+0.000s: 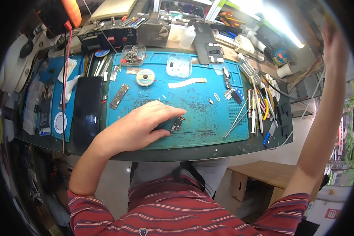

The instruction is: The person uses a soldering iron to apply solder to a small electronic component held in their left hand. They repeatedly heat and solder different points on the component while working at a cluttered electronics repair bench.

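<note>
The teal repair mat [192, 129] covers most of the dark workbench [177, 153], and the left hand [139, 126] lies flat on it, fingers spread and relaxed, fingertips pressing a small dark circuit board [176, 125] against the mat near its front edge. The right hand [334, 37] is raised high off to the right, well apart from the bench, blurred, so I cannot tell whether it is open or closed.

Beyond the left hand, at the mat's far edge, a clear plastic tray [133, 55] holds a heap of small metal parts, and just right of it a second clear tray [179, 65] holds a few tiny dark pieces. Between them lies a round spool of solder wick [145, 77].

Left of the left hand, a black phone [86, 110] lies face up beside the mat. A narrow logic board [119, 96] rests between phone and hand. To the right of the hand, tweezers [236, 118] and screwdrivers [259, 114] cluster along the mat's right edge. A white flex strip [187, 82] lies beyond the fingertips.
</note>
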`<state>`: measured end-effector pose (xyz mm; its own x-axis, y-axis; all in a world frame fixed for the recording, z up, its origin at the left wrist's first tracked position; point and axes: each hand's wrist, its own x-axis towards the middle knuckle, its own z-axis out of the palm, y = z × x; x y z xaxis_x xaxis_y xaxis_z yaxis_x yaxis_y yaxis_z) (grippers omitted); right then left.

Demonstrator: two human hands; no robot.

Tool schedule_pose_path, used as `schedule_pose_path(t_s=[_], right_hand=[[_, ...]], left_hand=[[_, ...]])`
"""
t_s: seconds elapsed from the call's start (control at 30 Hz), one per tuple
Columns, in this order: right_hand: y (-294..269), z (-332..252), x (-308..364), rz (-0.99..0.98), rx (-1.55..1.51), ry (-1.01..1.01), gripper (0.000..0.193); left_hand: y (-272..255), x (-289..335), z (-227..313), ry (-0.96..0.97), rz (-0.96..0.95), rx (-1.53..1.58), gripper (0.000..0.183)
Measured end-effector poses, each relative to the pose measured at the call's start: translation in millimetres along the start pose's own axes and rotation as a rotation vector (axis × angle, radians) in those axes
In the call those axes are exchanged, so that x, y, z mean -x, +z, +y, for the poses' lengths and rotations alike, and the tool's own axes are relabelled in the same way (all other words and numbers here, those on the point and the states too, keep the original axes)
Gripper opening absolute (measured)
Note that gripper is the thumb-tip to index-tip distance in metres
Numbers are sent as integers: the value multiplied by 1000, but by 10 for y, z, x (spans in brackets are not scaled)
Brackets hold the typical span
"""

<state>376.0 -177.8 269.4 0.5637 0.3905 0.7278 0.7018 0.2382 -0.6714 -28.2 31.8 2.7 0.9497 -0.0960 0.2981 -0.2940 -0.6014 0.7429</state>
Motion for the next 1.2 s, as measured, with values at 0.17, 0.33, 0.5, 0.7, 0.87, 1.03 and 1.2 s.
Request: schedule_pose_path(t_s=[0.17, 0.33, 0.5, 0.7, 0.87, 1.03, 1.2], right_hand=[[592, -96, 2396, -49, 139, 40, 25], [1079, -228, 3716, -201, -158, 425, 23], [1147, -241, 3855, -399, -46, 410, 23], [1193, -246, 3913, -254, 21, 406, 28], [1214, -285, 3889, -248, 10, 495, 32], [1260, -300, 3865, -153, 4, 566, 31], [1220, -277, 3866, -220, -46, 581, 30]], left_hand=[[-20, 88, 31, -113, 26, -22, 59], [6, 42, 16, -141, 35, -9, 59], [-3, 13, 29, -162, 22, -10, 60], [72, 6, 53, -152, 81, -87, 58], [61, 12, 46, -162, 111, -76, 51], [106, -8, 29, -135, 148, -96, 48], [70, -3, 27, -121, 134, -60, 39]])
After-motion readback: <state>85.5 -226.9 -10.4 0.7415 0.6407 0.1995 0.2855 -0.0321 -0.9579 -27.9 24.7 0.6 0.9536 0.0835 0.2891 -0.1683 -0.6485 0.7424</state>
